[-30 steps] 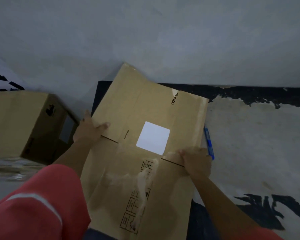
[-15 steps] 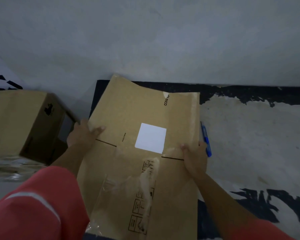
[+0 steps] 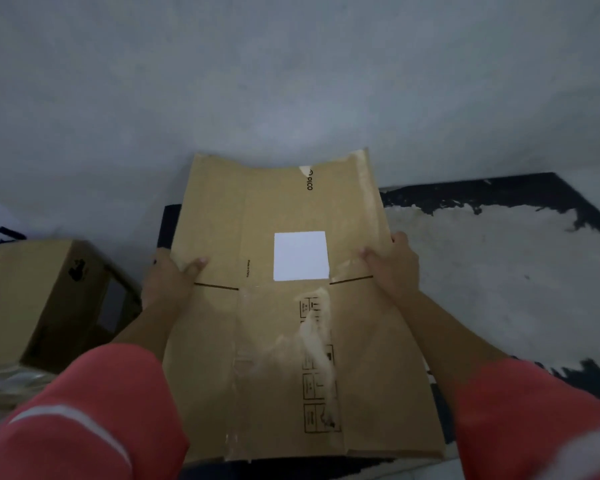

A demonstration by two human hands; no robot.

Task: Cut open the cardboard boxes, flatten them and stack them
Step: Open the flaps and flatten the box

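Note:
A flattened brown cardboard box [image 3: 222, 341] with a white square label and torn tape marks fills the middle of the view, held in front of me above a dark mat. My left hand [image 3: 168, 277] grips its left edge, thumb on top near a flap slit. My right hand [image 3: 394, 263] grips its right edge the same way. The far end of the cardboard curves slightly upward. A second brown box [image 3: 25, 299], still three-dimensional, lies on its side at the left.
A dark mat [image 3: 499, 190] with a worn white patch covers the floor to the right and under the cardboard. A grey wall or floor fills the top. Crumpled clear plastic [image 3: 4, 386] lies at the lower left by the second box.
The flattened box has turned from slanted to squarely facing me, and its far end has lifted. Both hands stayed on its edges. The blue pen beside its right edge is no longer visible.

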